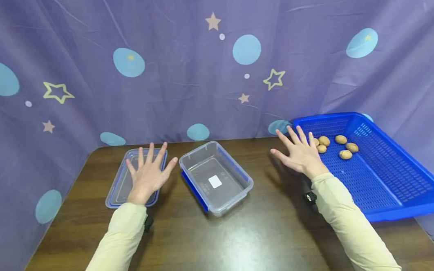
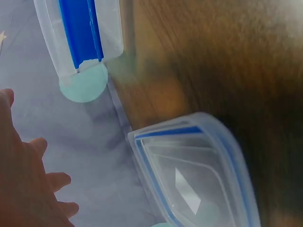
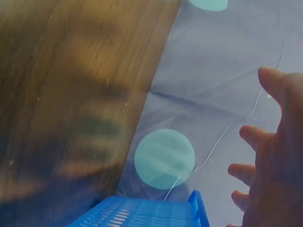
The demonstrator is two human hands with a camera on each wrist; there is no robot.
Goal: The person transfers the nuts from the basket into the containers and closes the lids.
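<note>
With fingers spread, my left hand hovers over a clear lid with a blue seal, holding nothing. The lid also shows in the left wrist view. Right of that hand stands a clear plastic container without its lid on, a white label on its bottom and a blue clip on its left side. My right hand, fingers spread too, is raised beside a blue plastic basket and holds nothing. Several walnuts lie in the basket's far left part; the hand partly hides some.
Everything rests on a brown wooden table. A purple curtain with stars and dots hangs behind its back edge. The basket's right side reaches past the table's right edge.
</note>
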